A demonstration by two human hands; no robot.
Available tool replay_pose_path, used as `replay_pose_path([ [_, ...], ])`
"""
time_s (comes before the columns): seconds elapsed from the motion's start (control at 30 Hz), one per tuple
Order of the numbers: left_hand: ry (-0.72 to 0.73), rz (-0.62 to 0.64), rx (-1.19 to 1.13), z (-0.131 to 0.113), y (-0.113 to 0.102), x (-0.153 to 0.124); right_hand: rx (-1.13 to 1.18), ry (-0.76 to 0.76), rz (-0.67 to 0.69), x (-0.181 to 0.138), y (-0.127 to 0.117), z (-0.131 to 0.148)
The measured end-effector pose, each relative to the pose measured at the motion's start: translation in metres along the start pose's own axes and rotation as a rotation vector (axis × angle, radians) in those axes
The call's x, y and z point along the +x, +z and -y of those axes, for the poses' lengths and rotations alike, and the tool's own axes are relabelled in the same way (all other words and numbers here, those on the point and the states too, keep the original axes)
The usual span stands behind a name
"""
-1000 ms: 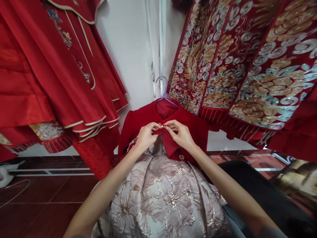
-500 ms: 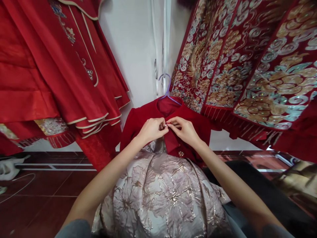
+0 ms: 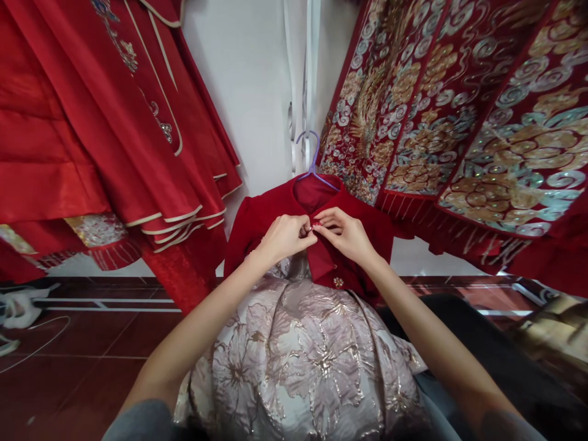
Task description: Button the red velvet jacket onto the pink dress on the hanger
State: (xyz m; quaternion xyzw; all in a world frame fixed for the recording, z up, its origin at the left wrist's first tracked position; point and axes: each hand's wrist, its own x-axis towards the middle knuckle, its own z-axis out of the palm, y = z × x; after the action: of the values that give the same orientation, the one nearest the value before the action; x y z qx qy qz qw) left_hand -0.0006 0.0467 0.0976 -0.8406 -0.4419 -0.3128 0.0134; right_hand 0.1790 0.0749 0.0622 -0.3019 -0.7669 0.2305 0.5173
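A dark red velvet jacket [image 3: 257,220] hangs on a purple hanger [image 3: 313,160] against the white wall. Under it spreads a pale pink skirt [image 3: 298,361] with gold flower embroidery. My left hand [image 3: 285,236] and my right hand [image 3: 346,234] meet at the jacket's front just below the collar. Both pinch the two front edges together, fingertips touching at a small button. A second ornate button [image 3: 339,282] shows lower on the right front panel.
Red robes with cream piping [image 3: 114,135] hang at the left. Heavily embroidered red and gold panels [image 3: 459,110] hang at the right. The floor is dark red tile [image 3: 68,367], with a white cable and white item [image 3: 18,309] at far left.
Both hands have shifted slightly up the jacket front and drawn closer together. The gap between the front edges at the collar has closed.
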Motion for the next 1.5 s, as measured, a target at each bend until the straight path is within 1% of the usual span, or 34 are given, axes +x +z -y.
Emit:
replay_pose_path([
  [0.33, 0.032, 0.062, -0.105, 0.005, 0.001, 0.001, 0.057, 0.057, -0.042, -0.001, 0.003, -0.004],
  [0.47, 0.073, 0.109, -0.119, 0.007, -0.003, 0.003, 0.074, 0.062, -0.006, 0.000, 0.001, -0.007],
  [0.6, 0.171, 0.160, -0.014, 0.009, -0.008, 0.009, 0.092, 0.063, 0.059, 0.005, -0.004, -0.008],
  [0.67, 0.193, 0.158, 0.029, 0.010, -0.008, 0.011, 0.098, 0.069, 0.104, 0.008, -0.005, -0.008],
  [0.73, 0.172, 0.116, 0.018, 0.009, -0.005, 0.009, 0.133, 0.078, 0.122, 0.007, -0.002, -0.009],
  [0.8, 0.099, 0.027, -0.006, 0.009, 0.003, 0.001, 0.205, 0.091, 0.094, -0.002, 0.003, -0.013],
  [0.87, -0.018, -0.083, -0.019, 0.009, 0.016, -0.012, 0.229, 0.139, 0.033, -0.019, 0.009, -0.020],
  [0.93, -0.152, -0.166, -0.037, 0.011, 0.033, -0.026, 0.137, 0.236, -0.004, -0.039, 0.013, -0.030],
  [0.97, -0.197, -0.177, -0.061, 0.013, 0.042, -0.033, 0.098, 0.283, 0.067, -0.047, 0.013, -0.034],
  [1.03, -0.260, -0.164, -0.084, 0.019, 0.059, -0.044, 0.096, 0.373, 0.176, -0.058, 0.009, -0.038],
  [1.07, -0.275, -0.158, -0.091, 0.022, 0.066, -0.048, 0.109, 0.398, 0.193, -0.060, 0.005, -0.037],
  [1.1, -0.281, -0.152, -0.103, 0.025, 0.073, -0.050, 0.121, 0.403, 0.169, -0.060, 0.001, -0.034],
  [1.17, -0.272, -0.148, -0.148, 0.030, 0.082, -0.050, 0.120, 0.354, 0.067, -0.056, -0.006, -0.020],
  [1.23, -0.251, -0.152, -0.208, 0.033, 0.088, -0.047, 0.112, 0.269, 0.024, -0.053, -0.008, -0.001],
  [1.27, -0.244, -0.159, -0.235, 0.033, 0.091, -0.046, 0.121, 0.234, 0.038, -0.052, -0.005, 0.008],
  [1.37, -0.231, -0.179, -0.307, 0.032, 0.100, -0.047, 0.173, 0.161, 0.162, -0.056, 0.013, 0.031],
  [1.43, -0.234, -0.192, -0.372, 0.032, 0.107, -0.052, 0.205, 0.133, 0.239, -0.060, 0.029, 0.035],
  [1.5, -0.243, -0.219, -0.439, 0.031, 0.112, -0.060, 0.215, 0.126, 0.282, -0.062, 0.042, 0.032],
])
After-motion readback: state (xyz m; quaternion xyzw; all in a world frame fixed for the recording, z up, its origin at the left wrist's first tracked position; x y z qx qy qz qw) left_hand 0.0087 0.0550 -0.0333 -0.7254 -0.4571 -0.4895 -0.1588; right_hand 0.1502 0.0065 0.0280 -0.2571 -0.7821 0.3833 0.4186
